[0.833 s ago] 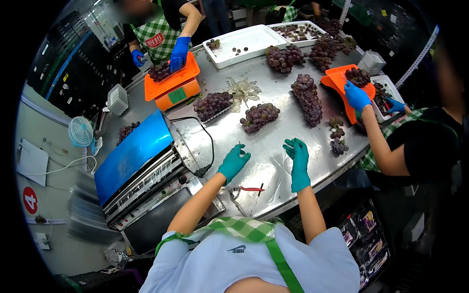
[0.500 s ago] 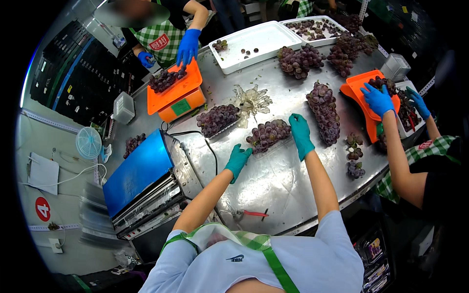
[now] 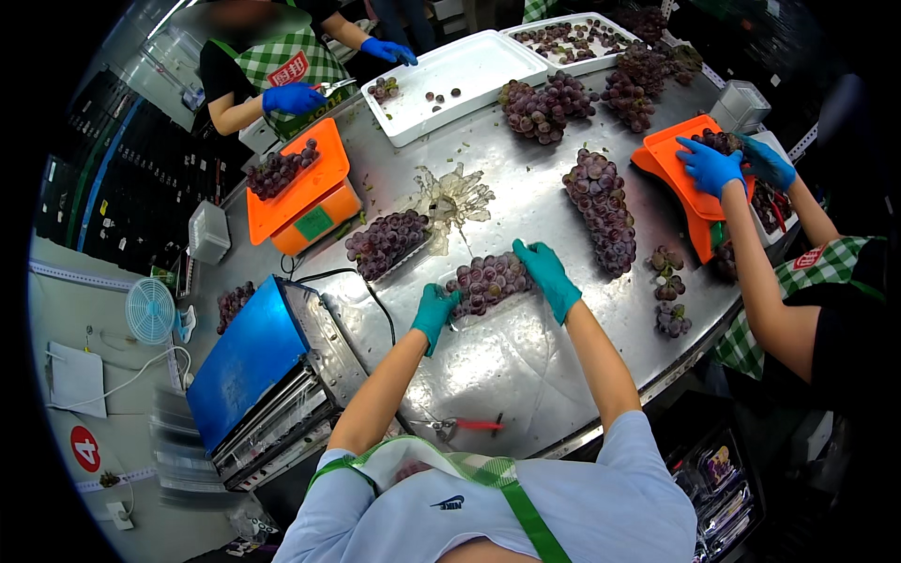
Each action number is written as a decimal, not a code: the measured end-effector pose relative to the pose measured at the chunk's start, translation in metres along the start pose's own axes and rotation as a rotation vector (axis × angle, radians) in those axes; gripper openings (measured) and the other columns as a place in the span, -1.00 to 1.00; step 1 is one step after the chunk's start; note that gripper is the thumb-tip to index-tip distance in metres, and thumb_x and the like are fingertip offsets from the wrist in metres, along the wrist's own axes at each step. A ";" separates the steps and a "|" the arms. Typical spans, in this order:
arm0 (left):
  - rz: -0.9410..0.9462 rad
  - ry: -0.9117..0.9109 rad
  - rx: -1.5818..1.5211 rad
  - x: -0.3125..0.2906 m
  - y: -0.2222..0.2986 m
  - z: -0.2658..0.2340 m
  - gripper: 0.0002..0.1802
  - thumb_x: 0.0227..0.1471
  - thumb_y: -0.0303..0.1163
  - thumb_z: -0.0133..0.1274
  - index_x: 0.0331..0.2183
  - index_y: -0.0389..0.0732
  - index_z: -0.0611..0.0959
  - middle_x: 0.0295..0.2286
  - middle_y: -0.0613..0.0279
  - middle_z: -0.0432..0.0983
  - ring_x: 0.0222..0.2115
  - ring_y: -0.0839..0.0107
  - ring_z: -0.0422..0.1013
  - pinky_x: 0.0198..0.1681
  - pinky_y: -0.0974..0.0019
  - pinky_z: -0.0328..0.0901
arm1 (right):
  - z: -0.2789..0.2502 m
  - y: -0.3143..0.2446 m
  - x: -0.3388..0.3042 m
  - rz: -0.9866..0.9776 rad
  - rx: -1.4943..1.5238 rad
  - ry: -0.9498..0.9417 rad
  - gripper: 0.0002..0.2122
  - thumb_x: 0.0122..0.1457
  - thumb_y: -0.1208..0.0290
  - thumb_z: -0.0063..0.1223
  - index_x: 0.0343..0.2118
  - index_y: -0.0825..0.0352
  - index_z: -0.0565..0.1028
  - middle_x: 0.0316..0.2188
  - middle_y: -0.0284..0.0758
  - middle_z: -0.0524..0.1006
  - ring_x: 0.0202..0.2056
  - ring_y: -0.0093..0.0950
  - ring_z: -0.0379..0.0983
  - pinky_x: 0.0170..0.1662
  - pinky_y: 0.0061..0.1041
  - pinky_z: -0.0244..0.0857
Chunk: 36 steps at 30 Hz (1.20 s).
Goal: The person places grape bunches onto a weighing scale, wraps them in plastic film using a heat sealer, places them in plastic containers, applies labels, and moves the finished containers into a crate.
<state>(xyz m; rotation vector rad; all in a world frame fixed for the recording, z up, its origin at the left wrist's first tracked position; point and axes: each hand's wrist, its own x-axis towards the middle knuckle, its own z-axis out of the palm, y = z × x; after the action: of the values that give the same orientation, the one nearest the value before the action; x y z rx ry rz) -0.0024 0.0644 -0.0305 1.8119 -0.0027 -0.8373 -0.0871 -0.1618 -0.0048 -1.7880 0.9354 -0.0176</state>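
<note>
A clear tray of dark red grapes point(image 3: 490, 284) sits before me on the metal table, heaped with fruit. My left hand point(image 3: 436, 316), in a teal glove, is closed on its left end, thumb by the grapes. At the right end my right hand point(image 3: 548, 280), gloved alike, grips the tray's corner with its fingertips against the fruit. Beyond them lies another filled tray of grapes point(image 3: 388, 242). A long loose grape bunch point(image 3: 601, 211) rests to the right, with small clusters point(image 3: 670, 291) nearer me. Red-handled pruning shears point(image 3: 465, 425) lie close to my body.
A blue-topped sealing machine point(image 3: 249, 361) stands at left, its cable curving toward the trays. One co-worker stands by the left orange scale point(image 3: 305, 211); another handles grapes on the right orange scale point(image 3: 680, 192). White trays point(image 3: 469, 70) and more bunches point(image 3: 544, 106) line the far side.
My hands have closed in on both ends of the grape tray. The far-left co-worker's hand has left the grapes on the scale, and a shiny tool shows in their other hand. My view has shifted slightly.
</note>
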 end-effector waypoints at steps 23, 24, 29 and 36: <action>0.414 0.381 -0.029 -0.256 0.067 -0.314 -0.63 -0.32 -0.28 0.21 -0.53 -0.23 0.37 -0.63 0.29 0.32 -0.64 0.55 0.27 -0.67 0.43 0.18 | 0.181 -0.219 -0.231 -0.321 0.363 -0.503 -0.44 -0.11 -0.13 -0.05 -0.47 0.45 0.46 -0.56 -0.29 0.47 -0.53 -0.53 0.41 -0.42 -0.57 0.29; 0.405 0.409 -0.050 -0.263 0.061 -0.337 -0.63 -0.32 -0.28 0.21 -0.52 -0.23 0.37 -0.63 0.29 0.33 -0.66 0.55 0.28 -0.68 0.43 0.18 | 0.205 -0.228 -0.235 -0.333 0.386 -0.549 -0.44 -0.10 -0.12 -0.05 -0.46 0.45 0.46 -0.54 -0.29 0.47 -0.52 -0.53 0.41 -0.41 -0.57 0.29; 0.335 0.455 -0.052 -0.290 0.037 -0.428 -0.67 -0.27 -0.28 0.17 -0.49 -0.22 0.40 -0.60 0.30 0.33 -0.67 0.54 0.27 -0.71 0.46 0.16 | 0.301 -0.270 -0.259 -0.432 0.390 -0.655 -0.41 -0.08 -0.13 -0.09 -0.36 0.48 0.45 -0.42 -0.22 0.47 -0.36 -0.47 0.39 -0.34 -0.52 0.25; 0.269 0.540 -0.018 -0.271 -0.007 -0.490 -0.67 -0.30 -0.30 0.18 -0.50 -0.26 0.41 -0.62 0.28 0.34 -0.65 0.54 0.24 -0.67 0.44 0.15 | 0.389 -0.273 -0.238 -0.475 -0.081 -0.497 -0.24 -0.15 -0.25 -0.16 -0.32 0.60 0.39 -0.35 0.00 0.43 -0.31 -0.26 0.37 -0.25 -0.38 0.22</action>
<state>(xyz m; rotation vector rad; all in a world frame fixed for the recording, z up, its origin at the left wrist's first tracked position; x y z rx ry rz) 0.0557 0.5760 0.1895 1.9171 0.1059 -0.1455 0.0738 0.3225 0.1432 -1.9277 0.1526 0.1585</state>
